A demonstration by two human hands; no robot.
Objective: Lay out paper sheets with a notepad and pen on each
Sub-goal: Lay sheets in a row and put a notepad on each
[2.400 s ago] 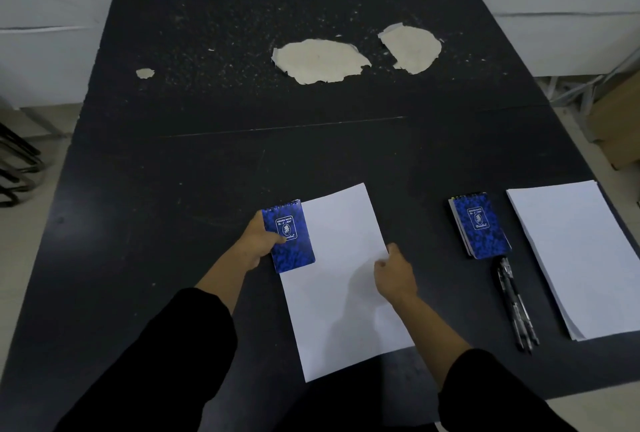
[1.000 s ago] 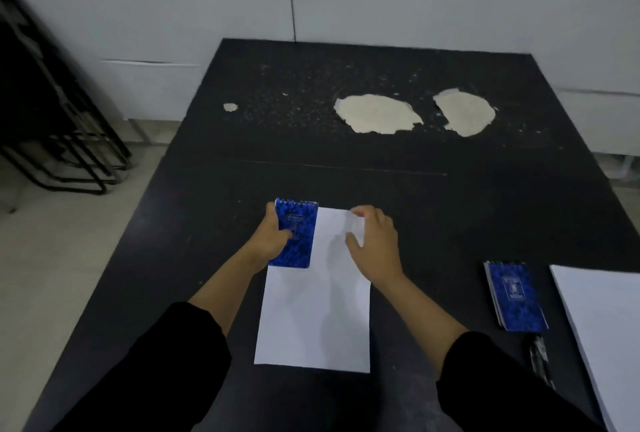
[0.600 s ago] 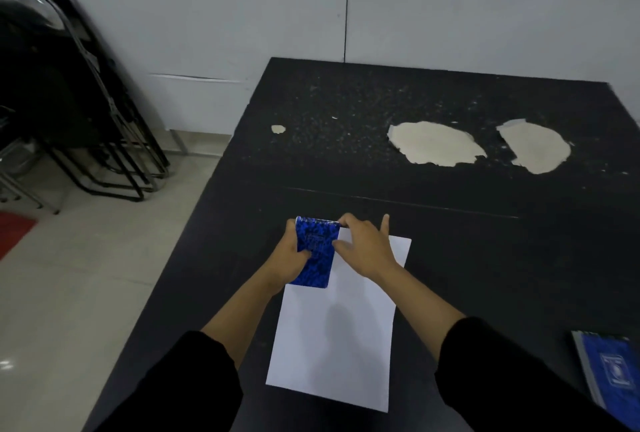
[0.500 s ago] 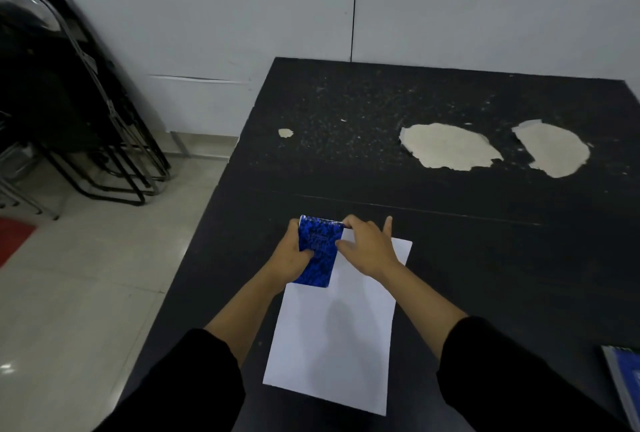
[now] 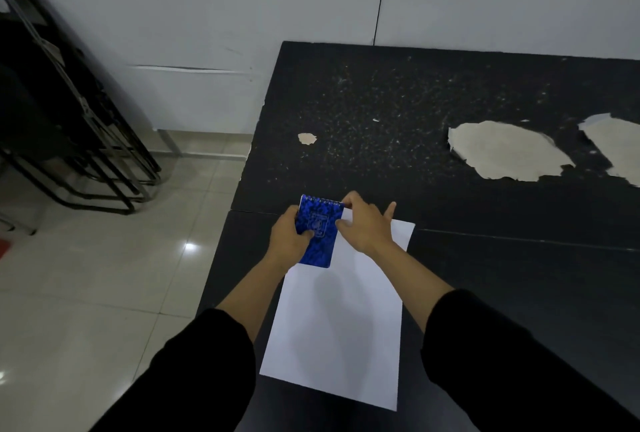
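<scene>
Folded chairs [image 5: 69,112] are standing far left of the hands. Left hand [image 5: 289,241] is gripping the notepad [image 5: 320,235] by its left edge; right hand [image 5: 367,227] is pinching its right corner. Under both, the sheet [image 5: 339,327] is lying on the table [image 5: 485,293].

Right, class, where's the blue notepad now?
In the head view, the blue notepad is at the far left corner of the white sheet, held by left hand and right hand.

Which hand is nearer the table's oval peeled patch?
Right. The right hand is right of the notepad, toward the patch; the left hand grips it from the left, farther off.
</scene>
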